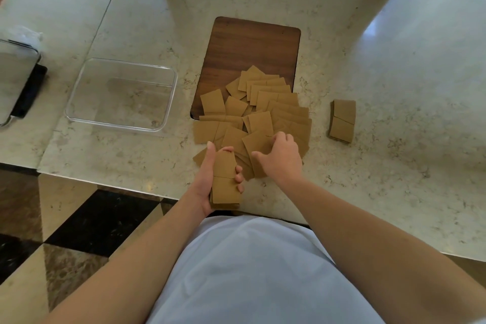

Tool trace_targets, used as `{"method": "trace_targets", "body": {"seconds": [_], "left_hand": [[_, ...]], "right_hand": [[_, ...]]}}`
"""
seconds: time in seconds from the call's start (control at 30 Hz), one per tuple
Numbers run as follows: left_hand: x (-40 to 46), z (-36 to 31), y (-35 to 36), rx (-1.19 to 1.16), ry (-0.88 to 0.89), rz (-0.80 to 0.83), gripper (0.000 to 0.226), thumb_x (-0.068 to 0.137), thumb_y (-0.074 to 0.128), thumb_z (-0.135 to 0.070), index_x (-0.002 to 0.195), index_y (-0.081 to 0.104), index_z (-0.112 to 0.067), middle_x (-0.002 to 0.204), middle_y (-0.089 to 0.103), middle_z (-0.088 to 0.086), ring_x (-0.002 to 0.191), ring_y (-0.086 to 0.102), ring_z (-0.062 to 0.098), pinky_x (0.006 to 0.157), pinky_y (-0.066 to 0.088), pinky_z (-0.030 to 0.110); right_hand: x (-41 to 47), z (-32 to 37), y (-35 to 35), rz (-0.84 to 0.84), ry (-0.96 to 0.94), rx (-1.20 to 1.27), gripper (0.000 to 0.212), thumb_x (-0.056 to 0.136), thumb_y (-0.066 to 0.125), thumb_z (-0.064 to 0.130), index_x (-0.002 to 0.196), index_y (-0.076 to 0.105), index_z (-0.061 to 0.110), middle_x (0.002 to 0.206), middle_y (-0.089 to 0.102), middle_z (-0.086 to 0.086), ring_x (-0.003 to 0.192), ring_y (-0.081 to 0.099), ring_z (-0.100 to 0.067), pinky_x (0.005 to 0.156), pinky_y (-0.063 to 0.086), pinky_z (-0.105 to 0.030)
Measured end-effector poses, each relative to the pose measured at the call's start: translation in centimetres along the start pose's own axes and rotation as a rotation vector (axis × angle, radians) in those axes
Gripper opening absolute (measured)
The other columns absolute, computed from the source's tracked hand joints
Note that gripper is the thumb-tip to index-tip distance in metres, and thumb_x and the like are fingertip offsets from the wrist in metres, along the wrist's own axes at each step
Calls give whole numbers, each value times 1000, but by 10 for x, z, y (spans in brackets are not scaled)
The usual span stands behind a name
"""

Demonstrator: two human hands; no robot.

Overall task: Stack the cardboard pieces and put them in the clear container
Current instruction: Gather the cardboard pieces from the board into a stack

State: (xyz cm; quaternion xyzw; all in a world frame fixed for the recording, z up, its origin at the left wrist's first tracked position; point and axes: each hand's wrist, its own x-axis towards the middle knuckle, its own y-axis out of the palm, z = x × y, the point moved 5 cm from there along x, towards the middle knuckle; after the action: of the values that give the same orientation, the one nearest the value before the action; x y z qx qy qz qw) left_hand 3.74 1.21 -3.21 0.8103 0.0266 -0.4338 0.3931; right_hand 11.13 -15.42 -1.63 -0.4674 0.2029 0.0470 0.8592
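1. The left hand is curled around a neat stack of flat brown cardboard rectangles, thumb along one edge, fingertips on the other.
2. Just beside it, the right hand pinches a loose cardboard piece atop the scattered pile.
3. Beyond the hands, the pile spills off a dark wooden board onto speckled marble.
4. Far left of the left hand sits the clear container, a rounded rectangle.
5. Right of the right hand lies a small finished stack.
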Motion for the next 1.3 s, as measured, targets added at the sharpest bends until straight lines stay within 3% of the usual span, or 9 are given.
{"method": "trace_targets", "body": {"seconds": [0.1, 0.27, 0.4, 0.5, 0.73, 0.87, 0.97, 1.07, 1.3], "left_hand": [[-2, -5, -6, -62, 16, -33, 73, 84, 52, -84, 138, 57, -35, 85, 59, 15, 65, 54, 23, 56, 49, 32], [-4, -9, -5, -87, 14, 2, 55, 99, 53, -58, 146, 53, -31, 95, 59, 18, 76, 58, 28, 60, 48, 35], [-2, -7, -4, -90, -4, 41, 53, 99, 56, -50, 138, 66, -16, 109, 67, 21, 85, 65, 31, 67, 53, 39], [0, -5, 0, -71, -36, 60, 62, 96, 61, -53, 135, 67, -5, 115, 71, 20, 90, 69, 30, 69, 57, 39], [9, -6, 11, 46, 31, 32, 30, 101, 57, -27, 127, 71, -28, 111, 71, 20, 83, 72, 33, 70, 59, 41], [10, -1, 21, 237, 66, 8, 50, 93, 55, -65, 105, 81, -24, 115, 77, 17, 97, 77, 31, 70, 64, 44], [7, -2, 22, 248, 77, -25, 23, 96, 68, -30, 118, 74, -24, 105, 79, 15, 83, 78, 29, 61, 62, 44], [8, -7, 13, 228, 144, -82, 40, 97, 65, -5, 132, 63, -23, 95, 79, 18, 74, 77, 30, 60, 62, 43], [6, -3, 6, 8, 96, 12, 64, 83, 60, -78, 115, 67, -23, 88, 66, 15, 71, 63, 27, 71, 58, 45]], "right_hand": [[-2, 3, 11, 18, -23, -95, 63, 81, 81, 47, 127, 51, 16, 125, 54, -5, 118, 51, -27, 95, 50, -42], [0, -4, 16, -11, -28, -64, 47, 81, 83, 43, 108, 51, 22, 107, 50, 2, 102, 49, -20, 85, 48, -36], [-1, -14, 16, 67, 46, 243, 28, 90, 76, 34, 99, 51, 25, 90, 58, 10, 77, 54, -6, 59, 40, -23], [-8, -22, -1, 30, 41, 484, 15, 94, 73, 29, 101, 60, 26, 91, 64, 10, 84, 61, -6, 65, 43, -19], [-44, -31, -29, 76, 227, 923, 15, 95, 71, 20, 109, 66, 25, 103, 73, 1, 94, 70, -14, 74, 58, -30], [-58, -7, -14, 279, 170, 806, 13, 92, 75, 23, 102, 67, 21, 103, 74, 2, 93, 71, -16, 71, 60, -28], [-56, 5, -6, 303, 87, 588, 8, 91, 75, 31, 94, 69, 26, 104, 73, 10, 92, 70, -14, 74, 61, -32], [-39, 3, -14, 257, 50, 454, 13, 91, 72, 41, 88, 72, 28, 89, 74, 12, 79, 68, -10, 61, 53, -21], [9, 0, -3, -31, 243, 235, 63, 85, 72, 57, 126, 51, 14, 125, 53, -6, 115, 53, -25, 93, 50, -43]]}}
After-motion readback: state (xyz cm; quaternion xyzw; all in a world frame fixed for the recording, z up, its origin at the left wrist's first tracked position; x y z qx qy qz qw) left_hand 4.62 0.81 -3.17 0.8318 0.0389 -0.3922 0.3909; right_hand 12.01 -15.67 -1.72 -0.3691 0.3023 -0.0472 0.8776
